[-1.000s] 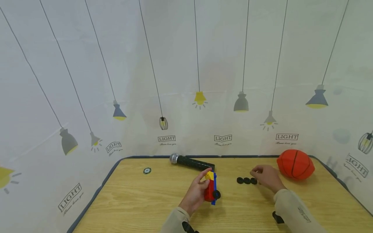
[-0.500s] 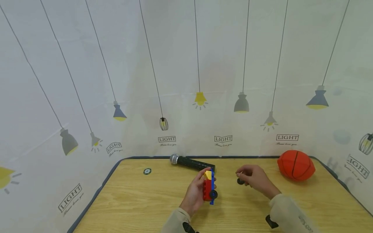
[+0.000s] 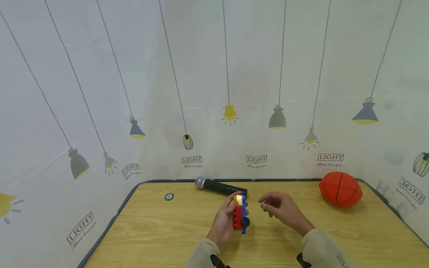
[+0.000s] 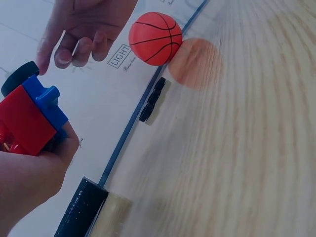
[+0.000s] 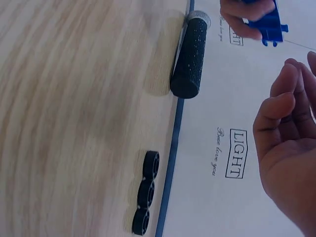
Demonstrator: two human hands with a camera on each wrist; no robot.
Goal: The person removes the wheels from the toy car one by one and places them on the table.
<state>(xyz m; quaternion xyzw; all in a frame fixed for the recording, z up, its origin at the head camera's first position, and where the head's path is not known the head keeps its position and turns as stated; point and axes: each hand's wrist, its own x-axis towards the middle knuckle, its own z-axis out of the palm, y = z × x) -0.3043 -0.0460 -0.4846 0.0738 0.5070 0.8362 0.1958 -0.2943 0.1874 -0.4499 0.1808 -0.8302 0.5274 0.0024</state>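
Observation:
My left hand [image 3: 222,225] grips a toy brick car [image 3: 238,217] upright, with a red body, yellow top piece and blue base. One black wheel [image 4: 19,79] is fitted near its lower end. To the right of the car hovers my right hand [image 3: 285,211], fingers loosely curled and nothing visible in them. In the left wrist view its index finger [image 4: 45,52] reaches close to the fitted wheel. Three loose black wheels [image 5: 145,193] stand in a row on the table, touching one another. In the head view the right hand hides them.
A black microphone [image 3: 218,186] with a silver head lies behind the left hand. At the right back sits an orange-red toy basketball [image 3: 340,190]. A small round chip [image 3: 169,196] is on the left. A printed cloth backdrop [image 3: 214,149] surrounds the wooden table [image 3: 151,230].
My right hand has moved left from beside the wheels toward the car, passing in front of the wheels. The left hand has turned the car slightly, otherwise staying in place.

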